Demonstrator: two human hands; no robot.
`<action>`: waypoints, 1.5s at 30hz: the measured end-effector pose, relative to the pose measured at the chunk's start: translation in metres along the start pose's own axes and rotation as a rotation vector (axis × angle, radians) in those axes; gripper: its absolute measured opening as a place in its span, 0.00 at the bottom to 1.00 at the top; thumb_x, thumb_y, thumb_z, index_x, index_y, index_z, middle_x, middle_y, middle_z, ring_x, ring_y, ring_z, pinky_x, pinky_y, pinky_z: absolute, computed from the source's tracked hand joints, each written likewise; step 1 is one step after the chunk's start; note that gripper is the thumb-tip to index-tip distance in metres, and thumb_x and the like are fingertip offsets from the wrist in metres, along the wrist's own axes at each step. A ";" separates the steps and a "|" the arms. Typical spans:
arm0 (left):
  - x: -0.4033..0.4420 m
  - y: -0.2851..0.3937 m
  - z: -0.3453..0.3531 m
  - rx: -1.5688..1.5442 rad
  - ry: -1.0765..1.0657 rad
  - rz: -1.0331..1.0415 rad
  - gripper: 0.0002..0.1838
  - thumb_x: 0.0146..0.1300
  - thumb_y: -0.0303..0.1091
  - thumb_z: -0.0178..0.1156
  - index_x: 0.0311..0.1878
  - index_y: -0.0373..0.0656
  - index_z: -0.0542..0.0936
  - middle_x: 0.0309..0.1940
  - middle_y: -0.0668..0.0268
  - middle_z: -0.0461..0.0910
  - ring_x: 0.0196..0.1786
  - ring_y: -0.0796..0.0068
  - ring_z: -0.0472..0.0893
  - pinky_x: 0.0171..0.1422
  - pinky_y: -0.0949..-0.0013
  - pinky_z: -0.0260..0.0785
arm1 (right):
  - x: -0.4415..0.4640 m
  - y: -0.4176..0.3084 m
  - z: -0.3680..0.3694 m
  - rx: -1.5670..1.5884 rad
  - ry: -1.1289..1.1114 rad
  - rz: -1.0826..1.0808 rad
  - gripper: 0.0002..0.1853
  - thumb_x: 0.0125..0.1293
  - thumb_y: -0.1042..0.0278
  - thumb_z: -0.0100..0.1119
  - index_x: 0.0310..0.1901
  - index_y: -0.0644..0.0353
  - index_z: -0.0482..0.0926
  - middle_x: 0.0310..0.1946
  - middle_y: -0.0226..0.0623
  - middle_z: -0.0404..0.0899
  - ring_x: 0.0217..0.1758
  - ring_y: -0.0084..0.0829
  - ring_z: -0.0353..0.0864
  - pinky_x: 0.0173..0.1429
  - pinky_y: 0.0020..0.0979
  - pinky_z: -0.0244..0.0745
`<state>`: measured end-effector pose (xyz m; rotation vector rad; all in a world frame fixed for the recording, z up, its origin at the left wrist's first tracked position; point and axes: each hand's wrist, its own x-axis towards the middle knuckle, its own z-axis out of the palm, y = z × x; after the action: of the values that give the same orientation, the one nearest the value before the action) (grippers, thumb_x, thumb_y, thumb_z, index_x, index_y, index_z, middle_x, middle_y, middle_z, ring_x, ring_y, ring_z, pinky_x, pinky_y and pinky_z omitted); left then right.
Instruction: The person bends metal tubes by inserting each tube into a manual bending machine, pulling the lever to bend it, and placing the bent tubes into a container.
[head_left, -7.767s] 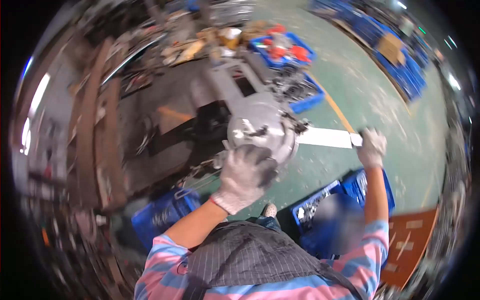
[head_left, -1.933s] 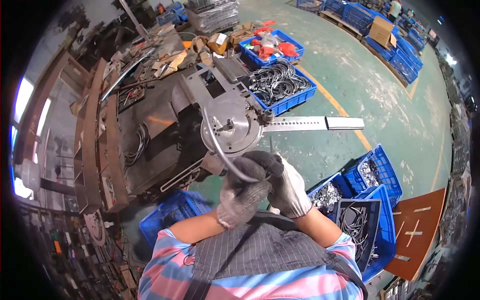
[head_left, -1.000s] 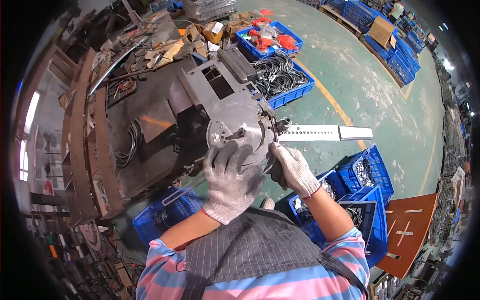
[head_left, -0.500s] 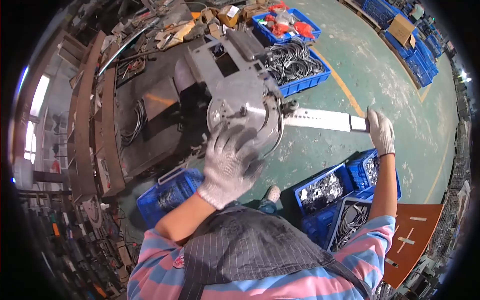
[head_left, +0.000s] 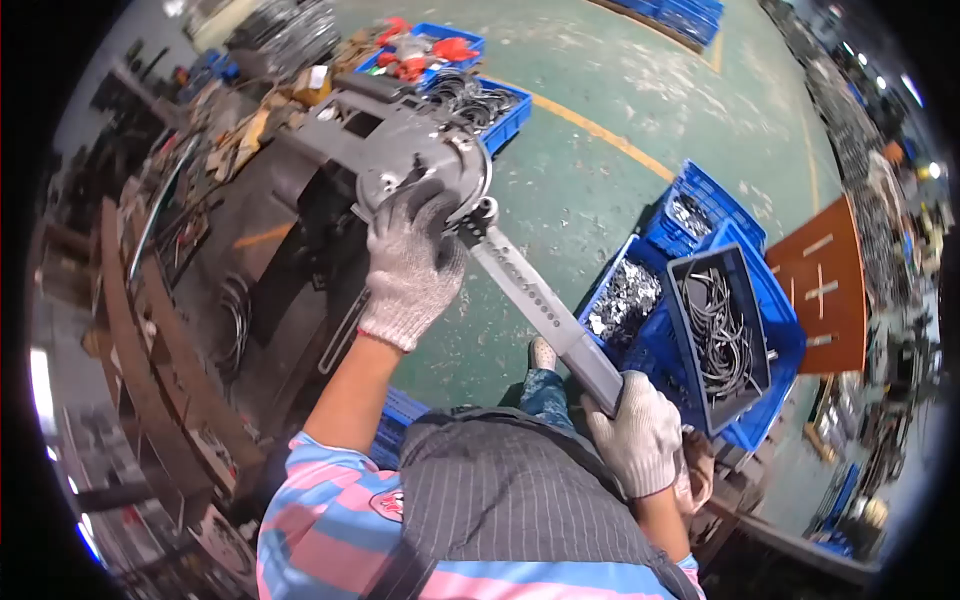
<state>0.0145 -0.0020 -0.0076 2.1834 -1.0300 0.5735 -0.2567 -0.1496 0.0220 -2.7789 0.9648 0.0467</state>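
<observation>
A grey metal machine with a round plate (head_left: pixel 385 187) stands in front of me, its long perforated lever (head_left: pixel 528 290) slanting toward my body. My right hand (head_left: pixel 638 432), in a whitish knitted glove, is closed around the lever's near end, close to my apron. On the near edge of the round plate, my left hand (head_left: pixel 412 255) wears the same kind of glove, darkened at the fingers. Those fingers are bent and close together; whatever lies beneath them is hidden. A small upright pin (head_left: pixel 418 162) stands on the plate just beyond the fingertips.
Blue crates with small metal pieces (head_left: pixel 625 300) stand at right, beside a grey bin (head_left: pixel 763 345) of curved metal parts. Behind the machine are more crates, one holding dark curved parts (head_left: pixel 478 103). An orange-brown board (head_left: pixel 835 285) stands at far right. Metal strips (head_left: pixel 135 370) lie left.
My right hand has pulled the lever's end from far out on the right round toward my body. My left hand stays at the round plate, its fingers drawn closer together. The view has turned right.
</observation>
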 end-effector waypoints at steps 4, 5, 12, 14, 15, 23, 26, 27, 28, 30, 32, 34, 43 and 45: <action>-0.005 -0.001 0.012 0.123 -0.037 -0.053 0.15 0.54 0.31 0.68 0.47 0.46 0.82 0.54 0.59 0.79 0.62 0.51 0.75 0.69 0.48 0.64 | 0.031 0.025 -0.008 0.051 -0.083 -0.036 0.15 0.56 0.59 0.68 0.40 0.59 0.81 0.34 0.49 0.84 0.40 0.50 0.86 0.47 0.48 0.79; -0.006 -0.006 0.015 0.123 -0.027 -0.065 0.14 0.54 0.31 0.68 0.45 0.47 0.83 0.53 0.60 0.80 0.60 0.52 0.75 0.68 0.48 0.65 | 0.051 0.037 -0.010 0.025 -0.050 -0.027 0.14 0.55 0.60 0.68 0.40 0.59 0.81 0.34 0.48 0.84 0.40 0.50 0.86 0.47 0.48 0.79; 0.005 0.011 0.008 0.133 -0.004 -0.059 0.13 0.50 0.34 0.71 0.41 0.53 0.83 0.49 0.66 0.79 0.61 0.56 0.74 0.65 0.48 0.65 | 0.278 0.087 -0.024 -0.330 0.385 -0.292 0.07 0.60 0.65 0.58 0.32 0.55 0.84 0.33 0.41 0.85 0.43 0.42 0.85 0.46 0.45 0.75; 0.002 0.011 0.011 0.146 0.014 -0.046 0.13 0.49 0.35 0.71 0.41 0.53 0.84 0.50 0.65 0.79 0.60 0.55 0.75 0.64 0.48 0.65 | 0.355 0.072 -0.015 -0.339 0.461 -0.309 0.06 0.59 0.66 0.58 0.30 0.53 0.84 0.34 0.38 0.86 0.44 0.43 0.85 0.47 0.46 0.76; 0.007 0.014 0.017 0.167 0.030 -0.075 0.13 0.49 0.35 0.71 0.41 0.53 0.84 0.50 0.65 0.79 0.60 0.55 0.75 0.64 0.48 0.65 | 0.384 0.060 -0.014 -0.340 0.532 -0.397 0.05 0.57 0.67 0.59 0.30 0.53 0.85 0.34 0.41 0.86 0.43 0.44 0.85 0.47 0.45 0.77; 0.007 0.061 -0.025 0.031 0.121 -0.309 0.13 0.53 0.31 0.70 0.44 0.48 0.84 0.51 0.68 0.82 0.56 0.59 0.79 0.66 0.53 0.66 | 0.430 0.043 -0.009 0.028 0.337 -0.576 0.14 0.59 0.72 0.63 0.47 0.56 0.87 0.42 0.48 0.85 0.47 0.48 0.84 0.53 0.44 0.78; -0.011 0.057 -0.122 0.327 0.191 -0.398 0.12 0.51 0.32 0.69 0.41 0.49 0.85 0.49 0.65 0.84 0.52 0.59 0.80 0.60 0.55 0.69 | 0.442 0.054 0.011 -0.050 0.435 -0.547 0.15 0.62 0.72 0.62 0.50 0.56 0.85 0.43 0.46 0.86 0.49 0.47 0.85 0.55 0.43 0.79; -0.030 0.044 -0.143 0.445 0.264 -0.506 0.09 0.54 0.33 0.68 0.40 0.49 0.86 0.49 0.64 0.84 0.53 0.58 0.80 0.62 0.55 0.69 | 0.447 0.055 0.015 -0.047 0.437 -0.511 0.16 0.62 0.70 0.63 0.53 0.55 0.84 0.46 0.45 0.85 0.51 0.47 0.84 0.57 0.43 0.78; -0.041 0.028 -0.166 0.431 0.264 -0.648 0.08 0.56 0.34 0.67 0.40 0.47 0.86 0.48 0.62 0.84 0.54 0.56 0.81 0.63 0.54 0.68 | 0.449 0.055 0.016 -0.071 0.431 -0.458 0.18 0.62 0.70 0.63 0.55 0.54 0.83 0.47 0.45 0.85 0.53 0.47 0.84 0.58 0.43 0.78; -0.112 -0.051 -0.185 0.523 0.287 -0.852 0.09 0.61 0.34 0.64 0.42 0.44 0.85 0.47 0.58 0.85 0.54 0.54 0.82 0.62 0.54 0.70 | 0.441 0.047 0.013 -0.100 0.434 -0.384 0.19 0.63 0.70 0.63 0.56 0.54 0.83 0.49 0.44 0.84 0.54 0.46 0.83 0.59 0.44 0.77; -0.187 -0.137 -0.182 0.593 0.335 -0.826 0.08 0.61 0.34 0.64 0.43 0.46 0.84 0.46 0.60 0.83 0.52 0.53 0.82 0.60 0.53 0.72 | 0.422 0.037 0.008 -0.101 0.417 -0.346 0.23 0.63 0.69 0.63 0.61 0.55 0.79 0.57 0.47 0.82 0.62 0.47 0.79 0.65 0.44 0.75; -0.221 -0.194 -0.180 0.765 0.194 -0.953 0.13 0.63 0.39 0.63 0.46 0.43 0.84 0.49 0.52 0.83 0.56 0.49 0.80 0.62 0.50 0.71 | 0.423 0.040 0.019 -0.088 0.511 -0.357 0.25 0.63 0.68 0.64 0.63 0.56 0.78 0.61 0.49 0.79 0.65 0.48 0.77 0.68 0.44 0.72; -0.291 -0.310 -0.164 0.634 -0.018 -1.214 0.29 0.74 0.49 0.56 0.63 0.30 0.77 0.62 0.43 0.78 0.65 0.46 0.77 0.71 0.54 0.68 | 0.273 0.071 0.022 -0.006 0.275 -0.178 0.32 0.56 0.61 0.69 0.65 0.51 0.75 0.67 0.48 0.74 0.68 0.50 0.74 0.72 0.45 0.69; -0.301 -0.327 -0.171 0.525 -0.012 -1.095 0.29 0.74 0.46 0.57 0.63 0.26 0.76 0.63 0.41 0.77 0.66 0.46 0.76 0.73 0.56 0.66 | 0.226 0.137 0.064 -0.008 0.206 0.051 0.30 0.60 0.55 0.66 0.65 0.50 0.76 0.68 0.45 0.73 0.69 0.49 0.73 0.72 0.44 0.69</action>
<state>0.0762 0.4315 -0.1955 2.7452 0.4488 0.2982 -0.1615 -0.3798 -0.0868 -2.8079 1.0841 -0.2333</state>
